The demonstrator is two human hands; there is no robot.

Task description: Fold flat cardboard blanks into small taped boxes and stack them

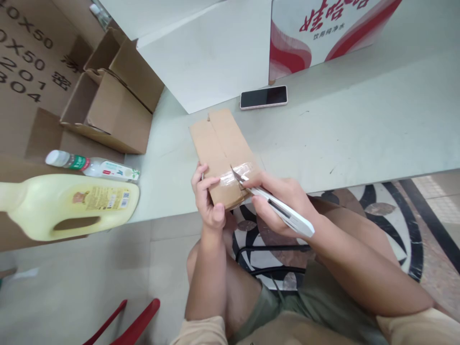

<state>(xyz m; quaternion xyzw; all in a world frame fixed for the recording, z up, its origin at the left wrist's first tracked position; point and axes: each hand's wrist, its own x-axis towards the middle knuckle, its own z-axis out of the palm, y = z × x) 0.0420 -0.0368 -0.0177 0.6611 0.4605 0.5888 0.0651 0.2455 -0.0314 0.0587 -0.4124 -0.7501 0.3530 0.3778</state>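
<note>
A small brown cardboard box lies tilted at the table's front edge, its near end sticking out past it. Clear tape crosses its top near that end, over the seam between the flaps. My left hand grips the box's left near side, thumb and fingers around the edge. In my right hand is a white-handled utility knife, fingers closed on the handle. Its blade tip meets the tape at the seam; how deep it goes I cannot tell.
A phone lies beyond the box, before a white panel and a red-and-white carton. At left are open cardboard boxes, a clear bottle and a large yellow jug. Red bars show below left.
</note>
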